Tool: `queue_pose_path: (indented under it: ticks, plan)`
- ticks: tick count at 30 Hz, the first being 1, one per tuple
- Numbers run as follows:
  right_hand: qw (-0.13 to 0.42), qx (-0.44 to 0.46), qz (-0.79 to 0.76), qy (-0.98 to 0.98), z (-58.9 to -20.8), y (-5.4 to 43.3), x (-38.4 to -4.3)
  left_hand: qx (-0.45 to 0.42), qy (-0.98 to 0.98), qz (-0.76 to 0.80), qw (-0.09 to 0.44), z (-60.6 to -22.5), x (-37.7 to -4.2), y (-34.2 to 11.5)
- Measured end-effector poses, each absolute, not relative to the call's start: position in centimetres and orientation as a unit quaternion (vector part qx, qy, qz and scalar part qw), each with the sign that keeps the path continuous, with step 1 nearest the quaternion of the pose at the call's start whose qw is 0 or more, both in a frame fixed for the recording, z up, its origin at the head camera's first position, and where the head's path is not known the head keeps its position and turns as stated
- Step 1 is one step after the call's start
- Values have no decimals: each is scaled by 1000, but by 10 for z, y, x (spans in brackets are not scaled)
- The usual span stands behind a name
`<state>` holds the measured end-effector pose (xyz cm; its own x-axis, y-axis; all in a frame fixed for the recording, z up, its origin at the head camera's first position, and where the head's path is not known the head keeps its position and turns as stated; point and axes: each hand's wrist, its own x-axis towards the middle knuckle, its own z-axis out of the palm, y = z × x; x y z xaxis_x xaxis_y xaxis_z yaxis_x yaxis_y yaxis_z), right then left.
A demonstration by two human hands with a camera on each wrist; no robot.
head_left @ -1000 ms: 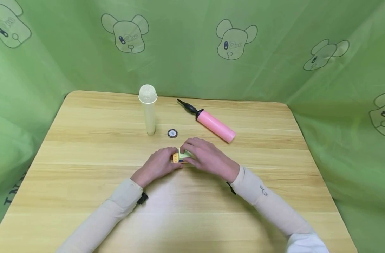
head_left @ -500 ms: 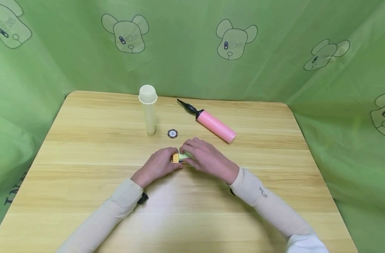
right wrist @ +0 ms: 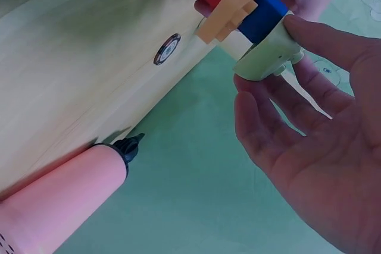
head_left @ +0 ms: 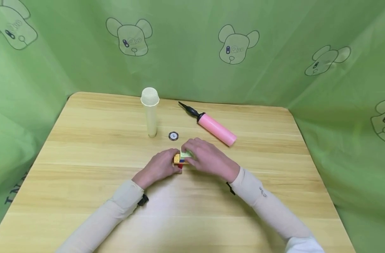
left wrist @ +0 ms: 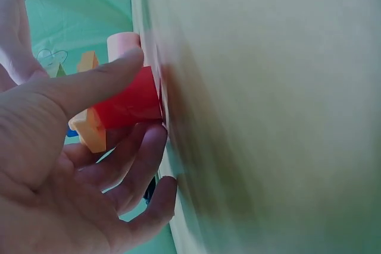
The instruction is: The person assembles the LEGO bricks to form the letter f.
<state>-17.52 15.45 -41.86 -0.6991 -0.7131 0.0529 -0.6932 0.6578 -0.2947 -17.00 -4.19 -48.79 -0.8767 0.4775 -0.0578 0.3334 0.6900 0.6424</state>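
Near the table's middle, both hands hold a small stack of toy building bricks. At its bottom is a red brick (left wrist: 128, 102), standing on the table, with an orange piece (right wrist: 229, 13) over it. A blue brick (right wrist: 265, 16) sits above the orange, and a light green brick (right wrist: 268, 55) tops the stack. My left hand (head_left: 159, 167) grips the red brick between thumb and fingers. My right hand (head_left: 208, 156) pinches the light green brick from its right side, thumb opposite fingers. Whether the green brick is fully seated on the blue one, I cannot tell.
Beyond the hands lie a round chip (head_left: 173, 136) and a pink hand pump (head_left: 217, 129) with a black nozzle. A pale microphone (head_left: 150, 112) is at the back left. Green cloth (head_left: 186, 52) hangs behind the wooden table (head_left: 85, 168).
My left thumb has shifted slightly toward the near side, and the red brick now shows below the orange piece. My right hand keeps its pinch. The head view has tilted up slightly.
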Motion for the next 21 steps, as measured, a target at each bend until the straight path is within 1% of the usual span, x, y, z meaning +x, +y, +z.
queue_pose_path:
  ticks: [10, 21]
  plan:
    - [78, -327, -205, 919, -418, 159, -189, 209, 898, 368, 119, -488, -171, -37]
    - [81, -306, -251, 915, -425, 173, -204, 192, 864, 452, 111, -481, -161, -32]
